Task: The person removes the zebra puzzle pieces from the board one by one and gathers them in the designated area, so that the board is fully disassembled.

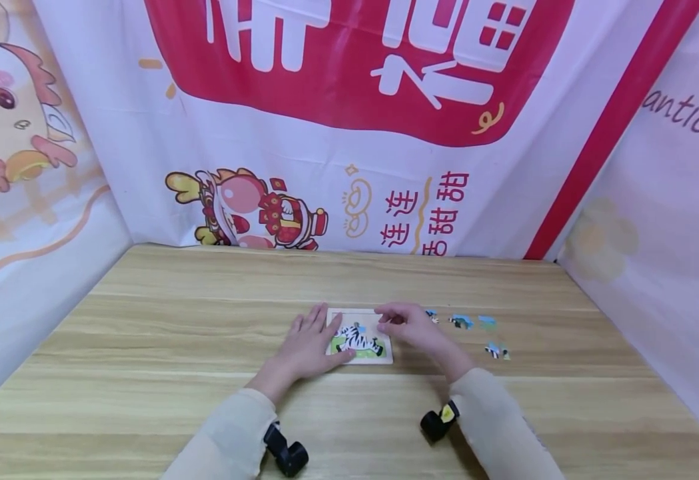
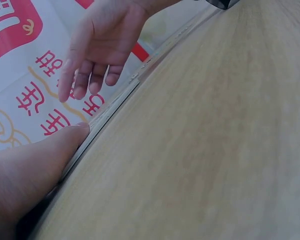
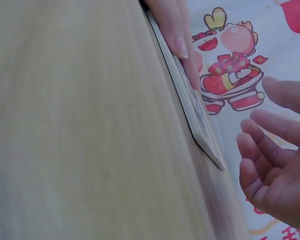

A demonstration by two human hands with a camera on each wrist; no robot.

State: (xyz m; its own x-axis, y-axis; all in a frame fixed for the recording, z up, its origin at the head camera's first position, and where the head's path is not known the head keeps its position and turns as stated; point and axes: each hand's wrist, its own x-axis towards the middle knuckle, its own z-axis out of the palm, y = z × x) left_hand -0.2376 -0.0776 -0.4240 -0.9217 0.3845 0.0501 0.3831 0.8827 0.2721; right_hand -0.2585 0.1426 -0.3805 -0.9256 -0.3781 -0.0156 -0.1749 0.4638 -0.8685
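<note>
A small puzzle board (image 1: 373, 361) with a pale frame lies flat on the table, with part of a zebra picture (image 1: 359, 340) on green fitted inside it. My left hand (image 1: 307, 345) rests spread over the board's left side, thumb on the lower edge. At the upper right corner hovers my right hand (image 1: 412, 325), thumb and forefinger apart over the frame. In the right wrist view the fingers of that right hand (image 3: 280, 150) are loosely bent and hold nothing. The board's edge (image 3: 190, 115) shows side-on there, with left fingers (image 3: 177, 45) on top.
Several loose puzzle pieces (image 1: 461, 321) lie on the wooden table (image 1: 175, 360) right of the board; more pieces (image 1: 494, 350) lie a little nearer. A printed cloth (image 1: 301, 147) hangs along the back. Each wrist wears a black camera (image 1: 436, 424).
</note>
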